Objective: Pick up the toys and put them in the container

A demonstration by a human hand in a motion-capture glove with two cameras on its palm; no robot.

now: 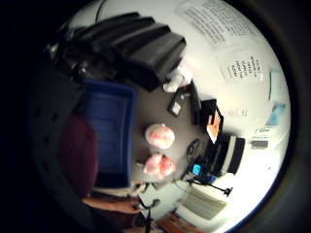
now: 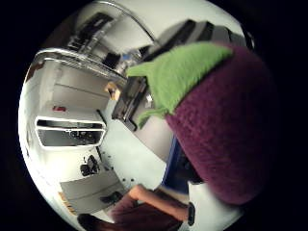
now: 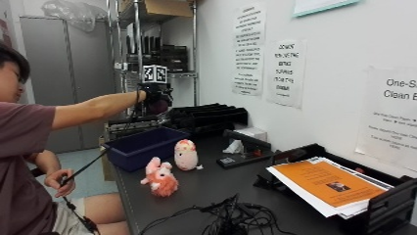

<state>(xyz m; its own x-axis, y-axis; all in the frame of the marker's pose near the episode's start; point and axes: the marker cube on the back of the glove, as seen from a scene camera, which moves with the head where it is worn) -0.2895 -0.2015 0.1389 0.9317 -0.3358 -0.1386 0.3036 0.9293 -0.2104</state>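
Holding eggplant toy [image 2: 226, 130], right hand [image 3: 156, 100] above blue container [image 3: 145, 146].

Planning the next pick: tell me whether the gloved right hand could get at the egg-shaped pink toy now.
Probably not yet: the right hand holds a purple plush toy above the blue container. The egg-shaped pink toy stands uncovered beside it.

A cluttered workroom corner, seen from beside a dark table [image 3: 215, 188].

A white wall [image 3: 338, 58] at 3 o'clock is hung with printed notices [image 3: 287, 73]. Grey cabinets [image 3: 62, 68] are seen at 10 o'clock, and metal shelving [image 3: 163, 54] at 12 o'clock is topped by a cardboard box [image 3: 171, 7]. Black trays [image 3: 208, 115] are stacked along the wall. A paper tray with an orange sheet [image 3: 326, 183] is set at 4 o'clock, with tangled cables [image 3: 228, 218] at 6 o'clock.
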